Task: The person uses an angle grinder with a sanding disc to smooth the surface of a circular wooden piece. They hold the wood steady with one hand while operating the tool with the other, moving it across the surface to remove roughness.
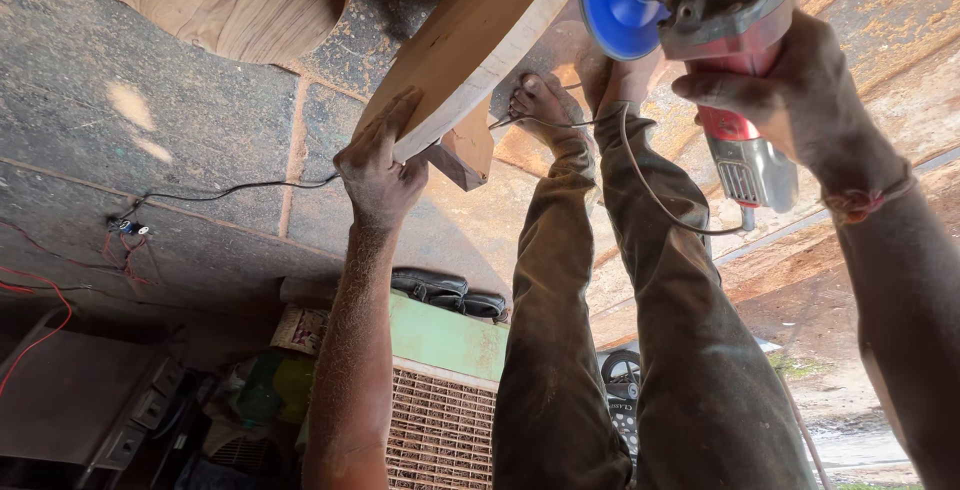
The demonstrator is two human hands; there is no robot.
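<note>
Evidently the thick wooden board [470, 45] is stiff and heavy; the left hand [378, 165] grips its edge, while the right hand [790, 90] clasps the grinder [720, 40].

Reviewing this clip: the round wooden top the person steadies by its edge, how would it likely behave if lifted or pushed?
The round wooden top looks thick and solid, so probably stiff and fairly heavy. The left hand grips its edge while it stands tilted; unsupported, it might tip or roll. The right hand holds a grinder, so its dusty surface may be slippery.
</note>
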